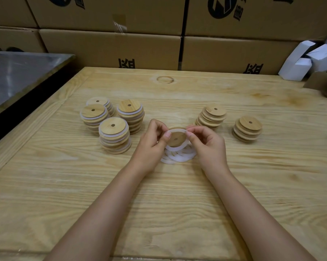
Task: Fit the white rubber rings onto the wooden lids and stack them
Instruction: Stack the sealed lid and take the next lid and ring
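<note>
Four ringed stacks [114, 135] stood left of centre on the tabletop [177, 194], well in from its left edge, and the near half lay open around the forearms. At centre the left hand [151, 143] gripped a lid [176, 138] while the right hand [208, 146] pinched the ring [174, 148] around it, just above a pile of loose rings [184, 157]. Two bare stacks [248, 129] stood to the right, and cartons [111, 48] walled the far edge.
</note>
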A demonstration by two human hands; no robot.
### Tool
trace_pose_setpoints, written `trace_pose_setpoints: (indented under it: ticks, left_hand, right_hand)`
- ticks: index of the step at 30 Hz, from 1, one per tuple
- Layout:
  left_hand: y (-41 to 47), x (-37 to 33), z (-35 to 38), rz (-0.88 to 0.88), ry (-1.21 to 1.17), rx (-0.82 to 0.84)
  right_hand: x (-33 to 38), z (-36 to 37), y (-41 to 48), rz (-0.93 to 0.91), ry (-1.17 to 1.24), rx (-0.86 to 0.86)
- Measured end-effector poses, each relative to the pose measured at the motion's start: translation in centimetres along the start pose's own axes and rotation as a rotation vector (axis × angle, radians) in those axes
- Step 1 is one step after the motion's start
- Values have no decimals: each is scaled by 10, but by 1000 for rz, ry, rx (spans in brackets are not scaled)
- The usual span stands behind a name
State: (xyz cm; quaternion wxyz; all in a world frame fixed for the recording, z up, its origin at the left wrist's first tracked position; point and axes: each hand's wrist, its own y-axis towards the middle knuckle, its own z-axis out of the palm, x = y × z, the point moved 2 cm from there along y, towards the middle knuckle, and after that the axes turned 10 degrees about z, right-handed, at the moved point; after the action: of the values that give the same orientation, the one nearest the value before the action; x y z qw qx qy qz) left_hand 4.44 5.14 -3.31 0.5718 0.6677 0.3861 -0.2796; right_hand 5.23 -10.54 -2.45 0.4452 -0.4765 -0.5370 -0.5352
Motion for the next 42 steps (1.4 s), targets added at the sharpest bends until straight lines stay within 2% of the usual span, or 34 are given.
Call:
trace_pose_setpoints:
  ticks: [13,21,24,29,35,42]
  left_hand:
    - [-1,-2,-1,-21,-30,-5]
    - [0,-1,-2,-116,12,-70]
    - [1,-2,-3,-123,80,-97]
    - [3,-3,-10,-7,318,-12]
    - [4,-3,-16,-56,221,38]
    - [5,-10,-8,-150,-23,-17]
  right_hand:
    - [1,0,-1,-8,-53,-5]
    - [1,-1,0,9,-93,-17]
    - [0,-2,1,18,-102,-24]
    - [-5,-6,5,75,-112,12]
    - [-6,-2,2,63,-190,44]
    - [3,0,0,90,-33,-3]
